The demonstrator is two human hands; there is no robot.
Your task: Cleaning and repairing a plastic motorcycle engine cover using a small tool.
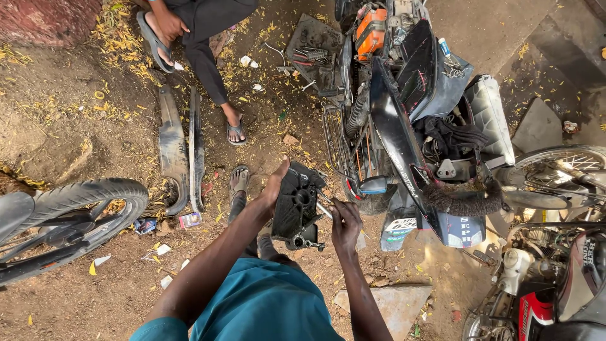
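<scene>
Your left hand clasps the black engine part at its top edge, held above the dirt ground. Your right hand grips what looks like a metal tool against it, beside the stripped motorcycle.

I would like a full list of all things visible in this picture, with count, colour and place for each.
black engine cover: 1, black, centre, held up above the ground
metal tool: 1, silver, against the cover's right side
stripped motorcycle: 1, black with an orange part, upper right
second motorcycle: 1, red and white, lower right corner
wheel with tyre: 1, black, left
long body panels: 2, dark grey, on the ground left of centre
seated person's legs: 1 person, dark trousers, sandals, top
flat stone: 1, grey, bottom centre
left hand: 1, grips the cover's left edge
right hand: 1, holds the tool
</scene>
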